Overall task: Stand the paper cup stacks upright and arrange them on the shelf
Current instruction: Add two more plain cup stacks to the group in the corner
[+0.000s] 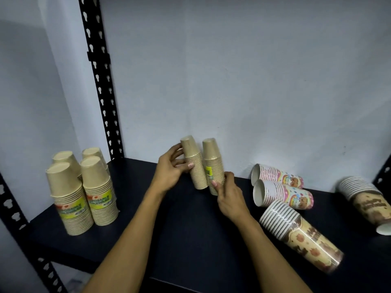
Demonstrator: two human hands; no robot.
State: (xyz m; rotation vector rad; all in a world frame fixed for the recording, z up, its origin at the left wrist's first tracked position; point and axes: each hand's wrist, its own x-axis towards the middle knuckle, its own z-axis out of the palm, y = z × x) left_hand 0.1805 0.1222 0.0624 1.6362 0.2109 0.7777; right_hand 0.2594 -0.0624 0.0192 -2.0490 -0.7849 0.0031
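Roughly halfway: four brown stacks (80, 191) stood upright at the shelf's (190, 240) left; left hand (170, 169) and right hand (227, 193) each gripped one small stack (194, 163), mid-shelf. Four printed stacks (283, 195) lay sideways, right.

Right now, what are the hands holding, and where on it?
The left hand grips one small brown stack at mid-height; the right hand pinches the neighbouring labelled stack near its base. Both stacks stand upright.
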